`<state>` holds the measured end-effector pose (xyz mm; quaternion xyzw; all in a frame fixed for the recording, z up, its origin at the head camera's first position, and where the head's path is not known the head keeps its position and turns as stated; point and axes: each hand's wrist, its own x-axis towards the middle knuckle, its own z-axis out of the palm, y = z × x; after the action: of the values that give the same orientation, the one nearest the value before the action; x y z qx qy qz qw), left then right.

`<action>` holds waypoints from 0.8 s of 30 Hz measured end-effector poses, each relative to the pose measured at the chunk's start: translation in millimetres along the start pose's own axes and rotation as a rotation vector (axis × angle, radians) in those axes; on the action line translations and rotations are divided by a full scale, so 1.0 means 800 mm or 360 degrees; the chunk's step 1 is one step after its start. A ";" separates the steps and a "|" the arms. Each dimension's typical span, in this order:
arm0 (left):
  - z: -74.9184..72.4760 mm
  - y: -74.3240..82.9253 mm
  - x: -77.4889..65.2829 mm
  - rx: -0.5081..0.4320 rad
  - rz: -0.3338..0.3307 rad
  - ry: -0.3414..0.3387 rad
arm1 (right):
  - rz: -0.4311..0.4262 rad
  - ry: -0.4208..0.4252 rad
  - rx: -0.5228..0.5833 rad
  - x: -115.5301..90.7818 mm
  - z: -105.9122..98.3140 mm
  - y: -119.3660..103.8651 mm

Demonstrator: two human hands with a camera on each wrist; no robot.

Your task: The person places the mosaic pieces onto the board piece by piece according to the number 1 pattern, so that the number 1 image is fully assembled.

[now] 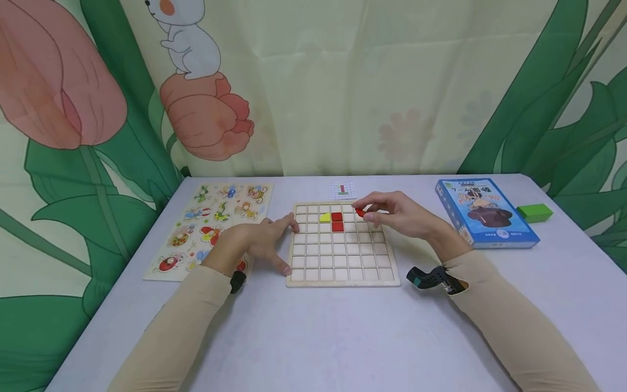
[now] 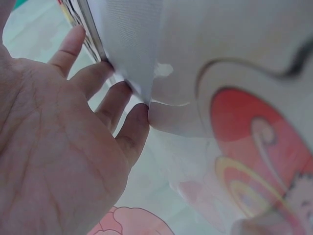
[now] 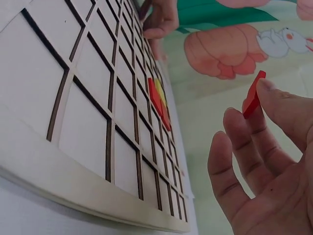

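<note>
A wooden grid board (image 1: pixel 343 275) lies flat on the table, with square cells. One yellow tile (image 1: pixel 325 218) and two red tiles (image 1: pixel 337 226) sit in its upper cells, side by side and one below another. Between thumb and fingertips, my right hand (image 1: pixel 404 215) pinches another red tile (image 3: pixel 254 95), held above the board's upper right part. My left hand (image 1: pixel 257 239) spreads its fingers along the board's left edge, thumb near the lower corner and fingertips at the upper left. In the left wrist view, the palm of that hand shows beside the board's edge.
Behind the board lies a small pattern card (image 1: pixel 342 190) with a printed grid. On the left is a sheet of cartoon insects (image 1: pixel 196 218), partly under my left arm. A blue box (image 1: pixel 487 212) and a green block (image 1: pixel 534 213) stand on the right.
</note>
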<state>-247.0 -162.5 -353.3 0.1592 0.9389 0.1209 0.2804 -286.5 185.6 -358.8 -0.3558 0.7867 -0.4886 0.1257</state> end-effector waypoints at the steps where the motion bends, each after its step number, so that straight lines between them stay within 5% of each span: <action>1: 0.000 0.000 0.000 0.0006 -0.0008 -0.0003 | -0.0008 -0.0003 0.0007 0.001 0.001 0.000; 24: 0.002 0.000 0.002 0.0001 -0.0004 0.0003 | 0.0065 -0.0065 -0.0033 0.024 0.037 0.000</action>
<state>-247.3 -162.1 -355.1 0.1579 0.9394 0.1205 0.2795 -283.7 152.4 -370.3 -0.3510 0.7961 -0.4702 0.1480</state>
